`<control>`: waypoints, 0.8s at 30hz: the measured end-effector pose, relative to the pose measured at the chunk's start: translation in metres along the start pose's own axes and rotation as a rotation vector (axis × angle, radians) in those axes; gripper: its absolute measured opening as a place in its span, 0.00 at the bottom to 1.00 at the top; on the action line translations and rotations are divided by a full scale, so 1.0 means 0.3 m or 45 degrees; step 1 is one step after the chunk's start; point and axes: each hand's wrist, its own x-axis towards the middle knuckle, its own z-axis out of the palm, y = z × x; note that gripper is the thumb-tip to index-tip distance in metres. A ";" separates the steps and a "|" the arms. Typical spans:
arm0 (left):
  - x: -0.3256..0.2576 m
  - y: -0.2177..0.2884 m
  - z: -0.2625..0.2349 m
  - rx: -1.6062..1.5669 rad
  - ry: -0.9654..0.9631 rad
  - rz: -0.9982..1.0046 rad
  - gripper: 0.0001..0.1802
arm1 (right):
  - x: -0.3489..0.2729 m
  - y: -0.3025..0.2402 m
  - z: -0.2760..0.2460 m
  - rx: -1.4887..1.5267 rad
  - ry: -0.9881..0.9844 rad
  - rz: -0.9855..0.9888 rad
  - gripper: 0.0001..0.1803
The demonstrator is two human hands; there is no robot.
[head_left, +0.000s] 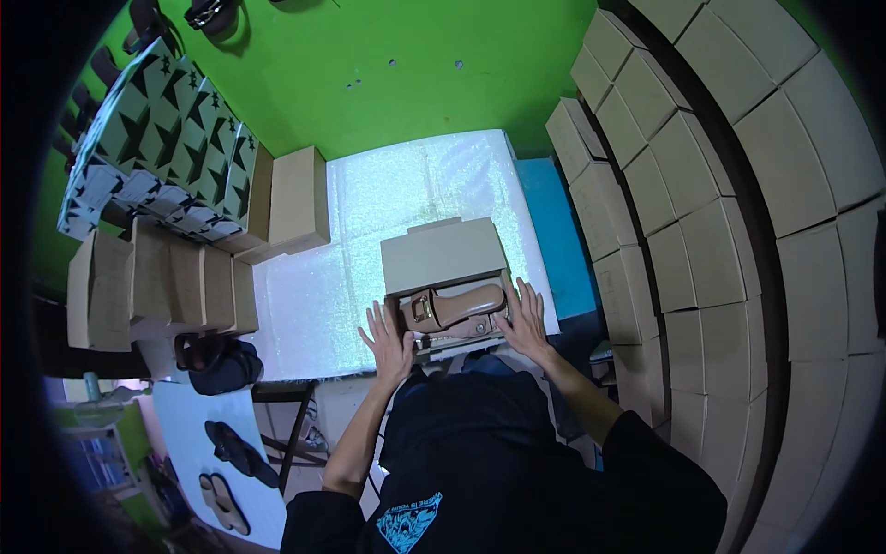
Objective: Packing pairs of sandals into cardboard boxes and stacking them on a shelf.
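Observation:
An open cardboard shoe box sits at the near edge of the white-covered table, its lid tilted back on the far side. Inside lies a tan sandal with a buckle on its strap, and part of a second, paler sandal shows along the near side. My left hand rests against the box's left end with its fingers spread. At the right end, my right hand lies along the box edge, fingers stretched out and thumb by the rim. Neither hand grips anything.
Boxes with a star pattern and plain brown boxes are stacked at the left. Tall shelves of brown boxes line the right. Dark sandals sit at the table's left corner; more sandals lie on a lower white table.

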 end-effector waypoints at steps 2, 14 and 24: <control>-0.008 -0.025 0.035 -0.112 0.171 -0.078 0.46 | -0.001 -0.010 0.004 -0.076 0.016 -0.019 0.42; 0.040 0.059 0.029 0.121 0.017 -0.083 0.43 | 0.053 -0.028 0.083 -0.128 0.114 0.141 0.43; 0.124 0.112 0.048 0.203 -0.021 -0.217 0.44 | 0.078 -0.064 0.062 -0.145 0.034 0.192 0.45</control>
